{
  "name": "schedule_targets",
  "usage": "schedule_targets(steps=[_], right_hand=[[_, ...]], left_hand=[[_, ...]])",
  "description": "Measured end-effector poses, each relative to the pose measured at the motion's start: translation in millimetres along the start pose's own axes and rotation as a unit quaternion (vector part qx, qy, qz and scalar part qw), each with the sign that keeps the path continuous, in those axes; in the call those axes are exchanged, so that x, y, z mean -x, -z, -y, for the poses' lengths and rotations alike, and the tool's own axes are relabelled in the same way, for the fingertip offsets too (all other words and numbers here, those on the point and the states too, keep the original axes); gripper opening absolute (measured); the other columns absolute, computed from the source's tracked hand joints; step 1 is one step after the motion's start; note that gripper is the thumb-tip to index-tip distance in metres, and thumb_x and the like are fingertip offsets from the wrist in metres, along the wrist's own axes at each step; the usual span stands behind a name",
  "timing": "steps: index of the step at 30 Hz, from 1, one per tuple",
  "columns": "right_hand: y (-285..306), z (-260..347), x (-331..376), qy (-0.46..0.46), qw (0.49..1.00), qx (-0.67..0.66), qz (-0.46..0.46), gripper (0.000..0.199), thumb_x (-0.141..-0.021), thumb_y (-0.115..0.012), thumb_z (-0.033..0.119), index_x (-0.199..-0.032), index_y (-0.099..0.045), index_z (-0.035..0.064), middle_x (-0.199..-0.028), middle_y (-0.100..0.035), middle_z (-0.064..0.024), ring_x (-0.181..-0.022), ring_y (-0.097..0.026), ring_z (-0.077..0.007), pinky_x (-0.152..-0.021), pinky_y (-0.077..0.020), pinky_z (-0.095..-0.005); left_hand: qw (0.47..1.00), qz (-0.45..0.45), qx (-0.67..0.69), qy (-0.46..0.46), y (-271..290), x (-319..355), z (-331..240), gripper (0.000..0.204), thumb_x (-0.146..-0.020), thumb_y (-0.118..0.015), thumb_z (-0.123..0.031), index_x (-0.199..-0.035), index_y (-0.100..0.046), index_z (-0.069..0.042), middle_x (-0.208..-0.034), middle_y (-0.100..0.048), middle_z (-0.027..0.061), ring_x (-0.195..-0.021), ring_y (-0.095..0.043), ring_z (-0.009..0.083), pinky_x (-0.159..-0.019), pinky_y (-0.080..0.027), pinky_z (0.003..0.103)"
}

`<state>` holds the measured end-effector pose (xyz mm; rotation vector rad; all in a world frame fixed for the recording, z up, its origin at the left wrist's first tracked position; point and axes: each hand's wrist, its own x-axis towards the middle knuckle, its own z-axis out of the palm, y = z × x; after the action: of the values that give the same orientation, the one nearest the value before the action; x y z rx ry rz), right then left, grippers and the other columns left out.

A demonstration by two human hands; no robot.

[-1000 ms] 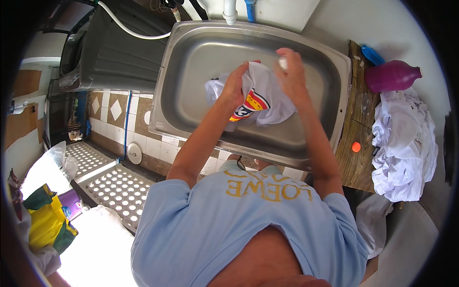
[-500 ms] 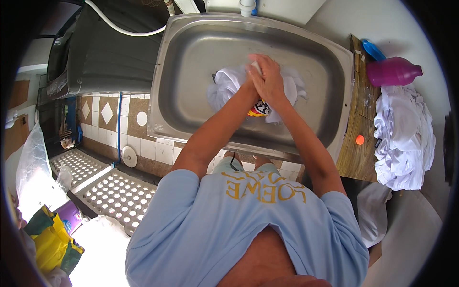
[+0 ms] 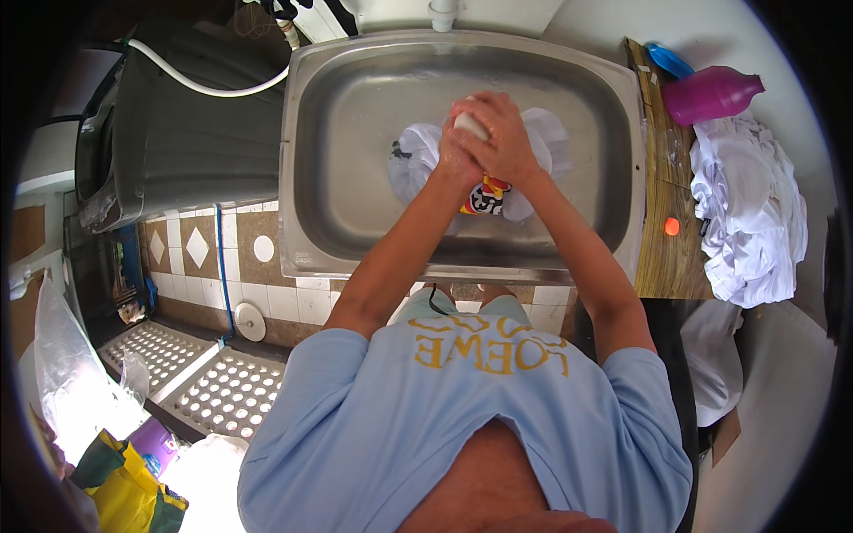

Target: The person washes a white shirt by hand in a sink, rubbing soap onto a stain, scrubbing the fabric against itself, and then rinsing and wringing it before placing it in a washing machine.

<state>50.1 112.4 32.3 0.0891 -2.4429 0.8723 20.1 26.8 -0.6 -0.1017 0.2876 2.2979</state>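
At center frame sits a large stainless steel sink [image 3: 355, 160], rectangular, basin walls bare on the left side. Left of it, a dark grey washing machine [image 3: 178, 151] with a white hose [image 3: 213, 86] curving across its top toward the sink's back corner. Right of the sink, a narrow wooden counter [image 3: 662, 258] carrying a heap of white laundry [image 3: 746, 213]; a magenta jug [image 3: 711, 91] lies at the counter's far end, with a blue item just behind it, kind unclear. Small orange dot on the counter near the laundry. Below the sink: tiled wall with diamond pattern, perforated white floor grates [image 3: 204, 382] lower left, yellow-green bag [image 3: 124, 480] at the bottom left corner. Inside the basin, right of middle, lies a wet white garment [image 3: 418, 160] with a colourful print, bunched on the sink floor. Both forearms reach in from below and meet over it. Right hand [image 3: 506, 142] lies on top, fingers curled and clenched around a pale bar of soap [image 3: 471, 126], pressed down on the garment. Left hand [image 3: 455, 164] is tucked just under and beside the right, fingers clenched into the fabric, partly hidden.
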Motion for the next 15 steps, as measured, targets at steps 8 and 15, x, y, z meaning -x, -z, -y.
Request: schedule_targets(steps=[8,15], right_hand=[[-3.9,51.4,4.1,-0.035,0.997,-0.033,-0.055,0.028,-0.076,-0.069,0.03,-0.097,-0.062,0.0138,-0.103,-0.058,-0.014,-0.101,-0.05,-0.0366,-0.088,-0.0393,-0.0468],[42.7,-5.5,-24.0,-0.28,0.915,-0.29,-0.035,0.033,-0.077,-0.065,0.017,-0.107,-0.052,0.009,-0.102,-0.057,-0.0126,-0.093,-0.057,-0.0263,-0.076,-0.0461,-0.039]], left_hand=[[0.996,-0.048,-0.07,0.006,-13.9,8.0,-3.4,0.047,-0.098,-0.035,-0.041,-0.126,-0.047,-0.006,-0.127,-0.051,0.0114,-0.117,-0.05,0.0264,-0.1,-0.041,0.041],[0.985,-0.063,-0.157,0.027,-39.6,18.5,-1.3,0.057,-0.097,-0.036,-0.048,-0.132,-0.042,-0.003,-0.132,-0.045,0.0133,-0.12,-0.047,0.0305,-0.099,-0.041,0.044]])
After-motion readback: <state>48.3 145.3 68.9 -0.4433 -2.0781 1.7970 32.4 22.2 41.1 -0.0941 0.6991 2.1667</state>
